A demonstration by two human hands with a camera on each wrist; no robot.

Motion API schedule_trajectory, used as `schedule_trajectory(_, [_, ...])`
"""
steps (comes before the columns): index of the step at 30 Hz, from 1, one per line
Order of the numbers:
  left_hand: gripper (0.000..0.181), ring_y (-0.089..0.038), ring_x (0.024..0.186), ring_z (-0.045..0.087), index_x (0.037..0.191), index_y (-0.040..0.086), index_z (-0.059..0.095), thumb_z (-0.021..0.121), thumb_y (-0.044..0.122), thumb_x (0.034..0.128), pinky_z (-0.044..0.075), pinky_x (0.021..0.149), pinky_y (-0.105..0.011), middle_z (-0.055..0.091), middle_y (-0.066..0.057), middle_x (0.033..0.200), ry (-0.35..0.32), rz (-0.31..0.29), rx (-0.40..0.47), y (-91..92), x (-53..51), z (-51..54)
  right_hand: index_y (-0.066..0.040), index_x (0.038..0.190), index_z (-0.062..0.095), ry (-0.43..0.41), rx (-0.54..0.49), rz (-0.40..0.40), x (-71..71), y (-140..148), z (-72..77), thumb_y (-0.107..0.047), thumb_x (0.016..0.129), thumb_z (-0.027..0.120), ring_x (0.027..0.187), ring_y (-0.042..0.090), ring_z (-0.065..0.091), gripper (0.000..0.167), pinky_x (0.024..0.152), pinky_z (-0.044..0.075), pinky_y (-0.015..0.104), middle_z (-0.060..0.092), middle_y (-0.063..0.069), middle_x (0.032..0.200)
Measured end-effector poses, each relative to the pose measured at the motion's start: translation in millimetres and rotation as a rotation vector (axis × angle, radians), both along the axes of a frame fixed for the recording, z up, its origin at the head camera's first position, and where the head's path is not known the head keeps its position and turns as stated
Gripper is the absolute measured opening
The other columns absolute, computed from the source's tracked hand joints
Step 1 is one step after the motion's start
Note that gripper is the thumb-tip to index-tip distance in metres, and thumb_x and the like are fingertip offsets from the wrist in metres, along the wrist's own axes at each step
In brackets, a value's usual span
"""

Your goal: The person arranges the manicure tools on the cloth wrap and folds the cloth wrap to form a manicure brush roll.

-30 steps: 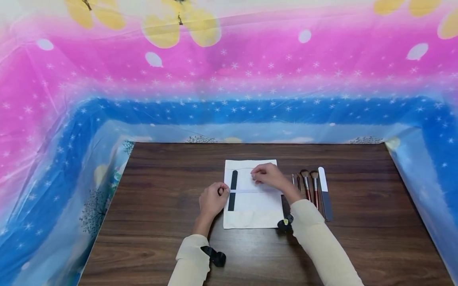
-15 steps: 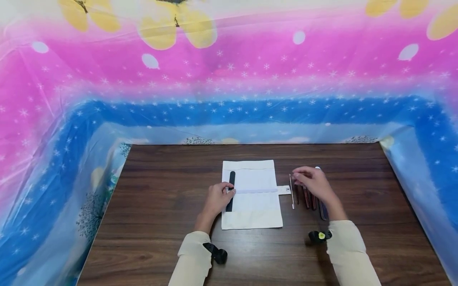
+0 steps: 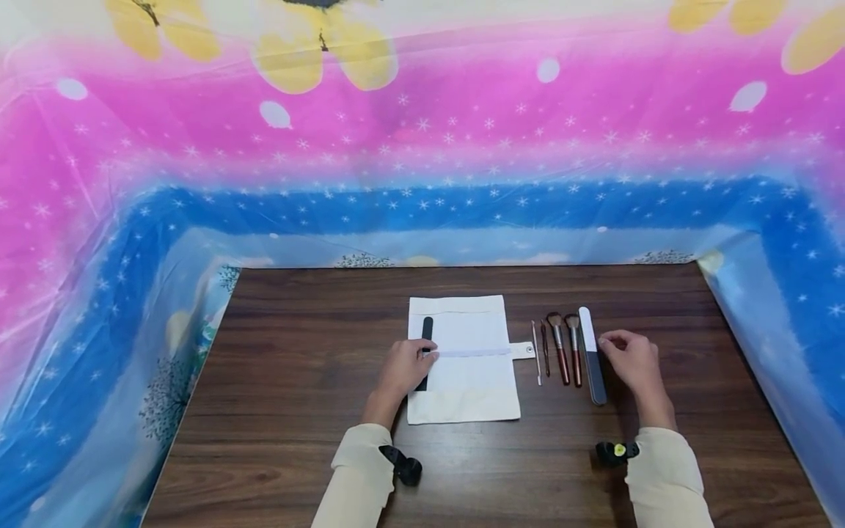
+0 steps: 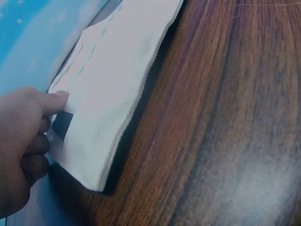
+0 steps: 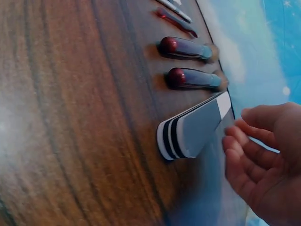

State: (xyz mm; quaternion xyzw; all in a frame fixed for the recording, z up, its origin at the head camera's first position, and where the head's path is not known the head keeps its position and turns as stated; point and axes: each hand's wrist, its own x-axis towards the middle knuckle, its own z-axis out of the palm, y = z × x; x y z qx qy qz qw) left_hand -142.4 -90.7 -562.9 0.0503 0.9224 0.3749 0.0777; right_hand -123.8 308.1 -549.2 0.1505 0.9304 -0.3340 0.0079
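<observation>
A white cloth case (image 3: 469, 407) lies unfolded, with a black strip (image 3: 428, 325) tucked in its left side under a band. My left hand (image 3: 399, 370) rests on the case's left edge over the strip; in the left wrist view its thumb and forefinger (image 4: 28, 117) touch the cloth near the dark strip. A white and grey nail file (image 3: 592, 367) lies at the right of the row of tools. Just right of it, my right hand (image 3: 635, 363) is held with fingers loosely bent and nothing in them, apart from the file (image 5: 202, 125) in the right wrist view.
Between the case and the file lie two brushes (image 3: 561, 352) with dark red handles, a thin dark red tool (image 3: 545, 348) and a thin silver tool (image 3: 537, 356). The case's snap tab (image 3: 522, 350) points toward them. A patterned cloth (image 3: 422, 209) hangs around the brown table (image 3: 297, 352).
My right hand has moved from above the case, across the brushes, to the right side of the file. My left hand has shifted slightly onto the black strip.
</observation>
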Motion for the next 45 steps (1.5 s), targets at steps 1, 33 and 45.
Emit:
schedule_trajectory(1, [0.017,-0.01,0.052,0.041,0.108,0.011,0.078,0.069,0.019,0.0959,0.033,0.052,-0.024,0.046,0.005,0.057,0.004,0.003,-0.004,0.1,-0.1,-0.2,0.001,0.118,0.07,-0.028,0.001,-0.003,0.5,0.5,-1.9,-0.025,0.102,0.057,0.092,0.032,0.065,0.033,0.073,0.046,0.034,0.073,0.024,0.107])
schedule_trajectory(33, [0.01,-0.011,0.052,0.042,0.093,0.016,0.076,0.069,0.021,0.0957,0.034,0.055,-0.027,0.044,0.007,0.056,-0.005,0.057,-0.013,2.8,1.8,-6.4,-0.002,0.108,0.077,-0.048,-0.015,-0.226,9.1,-18.6,-11.0,-0.037,0.09,0.072,0.106,0.041,0.058,0.04,0.09,0.043,0.052,0.073,0.025,0.115])
schedule_trajectory(45, [0.009,-0.011,0.052,0.04,0.092,0.016,0.076,0.069,0.021,0.0953,0.032,0.054,-0.027,0.043,0.006,0.057,0.017,0.055,-0.008,1.6,-0.5,-7.2,-0.005,0.115,0.076,0.045,-0.248,-0.383,2.6,-17.4,-5.0,-0.041,0.088,0.075,0.101,0.02,0.062,0.045,0.088,0.046,0.032,0.077,0.013,0.109])
